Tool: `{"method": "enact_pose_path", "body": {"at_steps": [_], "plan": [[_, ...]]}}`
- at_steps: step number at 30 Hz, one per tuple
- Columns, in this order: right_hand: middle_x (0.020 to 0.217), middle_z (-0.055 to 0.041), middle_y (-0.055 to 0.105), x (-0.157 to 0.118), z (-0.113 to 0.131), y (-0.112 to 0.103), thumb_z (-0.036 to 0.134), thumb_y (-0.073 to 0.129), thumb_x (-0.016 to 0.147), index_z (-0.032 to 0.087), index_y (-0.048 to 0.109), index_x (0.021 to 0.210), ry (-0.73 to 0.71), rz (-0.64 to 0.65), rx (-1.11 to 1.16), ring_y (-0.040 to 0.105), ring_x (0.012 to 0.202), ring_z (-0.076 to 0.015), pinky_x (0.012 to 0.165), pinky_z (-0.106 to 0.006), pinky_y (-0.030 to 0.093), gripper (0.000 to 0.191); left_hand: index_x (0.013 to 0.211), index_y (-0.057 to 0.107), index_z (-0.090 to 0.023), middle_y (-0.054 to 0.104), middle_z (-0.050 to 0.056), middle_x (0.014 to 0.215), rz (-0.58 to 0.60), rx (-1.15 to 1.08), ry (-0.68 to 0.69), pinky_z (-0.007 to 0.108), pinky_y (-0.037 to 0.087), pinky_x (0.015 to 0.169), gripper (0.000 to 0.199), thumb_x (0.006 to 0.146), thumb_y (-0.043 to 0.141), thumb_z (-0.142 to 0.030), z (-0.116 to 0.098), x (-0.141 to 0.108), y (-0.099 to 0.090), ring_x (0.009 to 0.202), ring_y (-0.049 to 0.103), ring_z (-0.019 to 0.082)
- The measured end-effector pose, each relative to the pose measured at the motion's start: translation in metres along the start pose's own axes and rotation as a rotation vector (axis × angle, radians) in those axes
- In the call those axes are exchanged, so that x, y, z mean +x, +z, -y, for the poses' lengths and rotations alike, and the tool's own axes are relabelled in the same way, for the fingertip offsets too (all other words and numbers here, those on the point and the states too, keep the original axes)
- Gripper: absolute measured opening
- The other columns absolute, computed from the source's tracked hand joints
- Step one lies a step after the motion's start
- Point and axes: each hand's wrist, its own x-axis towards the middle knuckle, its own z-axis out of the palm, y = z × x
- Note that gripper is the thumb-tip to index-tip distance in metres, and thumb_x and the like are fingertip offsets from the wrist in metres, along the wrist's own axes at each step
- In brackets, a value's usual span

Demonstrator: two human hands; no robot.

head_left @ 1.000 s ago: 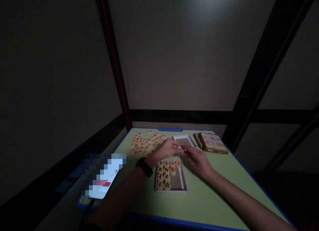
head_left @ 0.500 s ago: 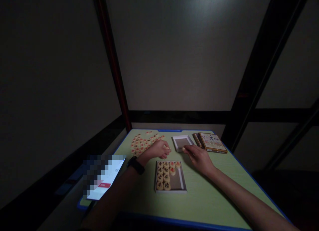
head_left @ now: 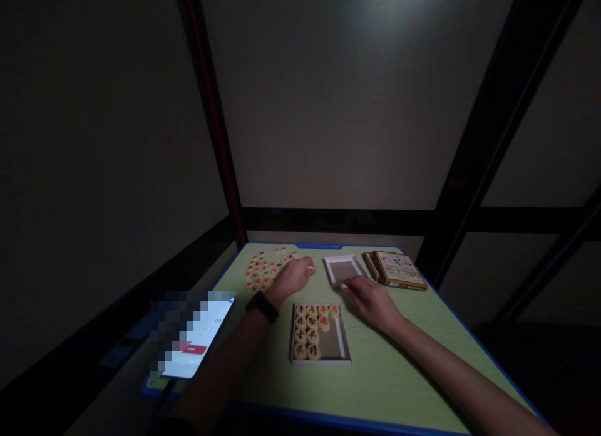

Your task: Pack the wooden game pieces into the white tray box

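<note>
Our right hand (head_left: 375, 303) has its thumb and fingertips nearly closed, pinching a pale disc (head_left: 344, 287) by its edge at the near rim of a shallow white-walled tray (head_left: 332, 269). Our left hand (head_left: 292, 278), across from it, is curled with the fingers mostly closed; a second disc (head_left: 310, 269) seems to show at its fingertips.

A second ago our hands met just this side of that tray. Since then the left has swung away toward the scattered pieces (head_left: 260, 274), while the right has stayed by the tray. We take this to mean that the work is now split between two places, with a disc apparently in each hand. Nothing has been added meanwhile to the near box (head_left: 322, 362), between our hands and closer to us, whose upright rows of black- and red-marked pieces (head_left: 306, 336) leave bare floor on the right hand's side.

Farther out, beyond our right hand and to its right, lie picture-lidded boxes (head_left: 401, 270). Behind our left hand, the wrist wears a dark watch (head_left: 263, 306); left of that forearm glows a partly blurred screen (head_left: 200, 339). Under everything spreads the green table (head_left: 399, 379).
</note>
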Motion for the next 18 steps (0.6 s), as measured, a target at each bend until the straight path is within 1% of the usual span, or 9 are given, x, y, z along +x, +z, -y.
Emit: {"method": "enact_pose_path", "body": {"at_steps": [2,3,7,10,12,16,18], "plan": [[0.084,-0.0075,0.072,0.000,0.000,-0.002,0.029,0.047,0.098,0.020,0.067,0.094,0.004,0.012,0.022,0.069,0.074,-0.0190,0.066,-0.029,0.055,0.023,0.091,0.065,-0.019,0.070,0.008,0.093,0.021,0.077,0.046,0.029,0.045,0.083,0.019,0.091,0.047,-0.023,-0.005,-0.001,0.005,0.092,0.064,0.022],[0.085,-0.0075,0.072,0.001,0.001,-0.002,0.028,0.047,0.098,0.020,0.067,0.094,0.000,0.012,0.037,0.069,0.074,-0.0188,0.067,-0.029,0.055,0.022,0.092,0.066,-0.019,0.070,0.009,0.092,0.035,0.118,0.042,0.030,0.045,0.082,0.019,0.092,0.047,-0.023,-0.007,-0.002,0.007,0.091,0.064,0.022],[0.091,-0.0084,0.073,0.001,0.003,-0.004,0.026,0.049,0.097,0.020,0.067,0.095,-0.036,0.011,0.099,0.070,0.080,-0.0193,0.072,-0.030,0.057,0.019,0.098,0.066,-0.019,0.071,0.012,0.094,0.068,0.224,-0.049,0.031,0.047,0.079,0.020,0.093,0.048,-0.024,-0.011,-0.004,0.003,0.091,0.066,0.024],[0.094,-0.0085,0.074,0.001,0.005,-0.005,0.024,0.050,0.096,0.020,0.066,0.096,-0.040,0.032,0.127,0.070,0.082,-0.0195,0.074,-0.031,0.057,0.017,0.099,0.067,-0.018,0.072,0.013,0.095,0.061,0.232,-0.063,0.032,0.047,0.081,0.022,0.093,0.047,-0.021,-0.012,-0.006,-0.003,0.092,0.066,0.024],[0.095,-0.0082,0.074,0.001,0.006,-0.004,0.023,0.051,0.095,0.020,0.066,0.097,-0.035,0.038,0.153,0.070,0.083,-0.0197,0.075,-0.031,0.057,0.015,0.096,0.069,-0.018,0.073,0.012,0.095,0.024,0.164,-0.021,0.030,0.047,0.084,0.023,0.092,0.046,-0.019,-0.013,-0.007,-0.007,0.092,0.066,0.023],[0.096,-0.0073,0.073,0.000,0.009,-0.003,0.020,0.055,0.092,0.021,0.064,0.098,0.014,0.031,0.216,0.070,0.086,-0.0204,0.077,-0.032,0.057,0.012,0.089,0.073,-0.017,0.075,0.007,0.094,-0.072,-0.079,0.091,0.027,0.047,0.085,0.024,0.087,0.049,-0.014,-0.019,-0.009,-0.008,0.089,0.066,0.019],[0.099,-0.0078,0.072,0.000,0.010,-0.002,0.017,0.056,0.089,0.021,0.064,0.106,0.039,0.024,0.239,0.069,0.089,-0.0209,0.078,-0.033,0.057,0.019,0.090,0.075,-0.017,0.076,0.006,0.093,-0.097,-0.187,0.087,0.026,0.048,0.082,0.023,0.084,0.053,-0.014,-0.024,-0.011,-0.006,0.087,0.066,0.018]]}}
